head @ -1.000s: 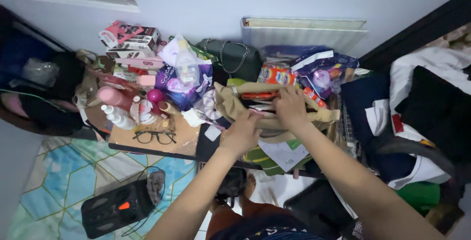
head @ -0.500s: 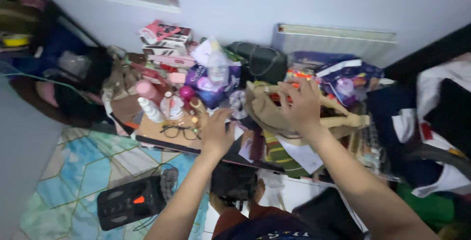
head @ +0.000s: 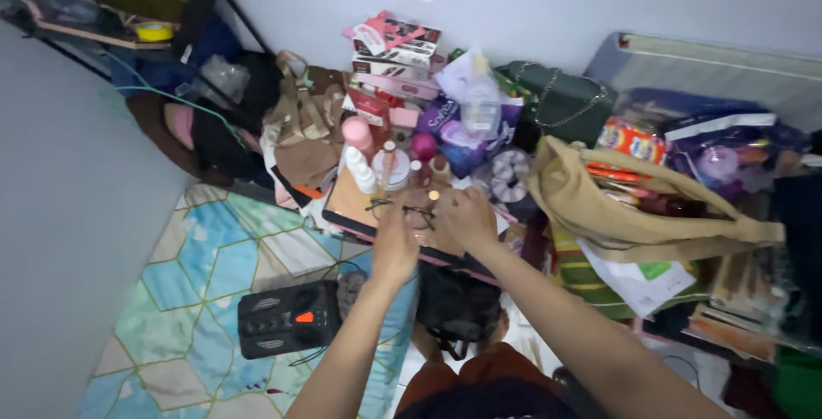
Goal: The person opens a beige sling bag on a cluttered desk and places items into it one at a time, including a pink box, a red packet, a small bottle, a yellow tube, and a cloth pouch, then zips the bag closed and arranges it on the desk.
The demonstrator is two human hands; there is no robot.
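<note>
Both hands meet over the thin black-framed glasses (head: 402,211) on the small brown table (head: 351,201); the left hand (head: 396,243) and right hand (head: 465,218) hide most of them; their grip is too blurry to tell.

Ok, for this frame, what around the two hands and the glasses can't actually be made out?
All in the head view:
- Glasses: partly covered by the left hand and right hand; actual grip unclear.
- Fingertips of both hands: motion-blurred, so contact is uncertain.
- Small bottles behind the glasses: too small and soft to identify.
- Tan bag: its contents mostly hidden by its own flap.
- Black item under the table edge: shadowed, crossed by the right forearm.
</note>
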